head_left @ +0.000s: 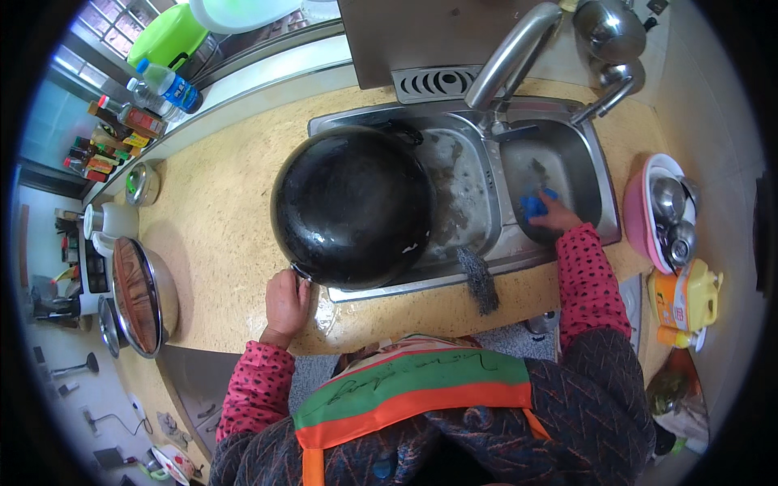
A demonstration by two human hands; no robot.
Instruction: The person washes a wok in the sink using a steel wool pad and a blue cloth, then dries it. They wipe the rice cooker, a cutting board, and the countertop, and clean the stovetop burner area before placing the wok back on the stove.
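A large black wok (352, 206) lies over the left part of the sink's larger basin (456, 182) and overhangs the counter; it appears bottom up. My left hand (285, 304) grips its loop handle (300, 272) at the near left rim. A second handle (406, 132) shows at the far right of the rim. Down in the smaller basin (568, 152), my right hand (556, 217) holds a crumpled blue cloth or scrubber (536, 205). A grey mesh scouring pad (478, 279) drapes over the sink's front edge between my hands.
A steel faucet (516, 54) arches over the basins. Right of the sink stand a pink basin (641, 212) with metal ware and a yellow jug (687, 297). To the left are a lidded pot (164, 291), a glass jar (144, 184) and several bottles (182, 94).
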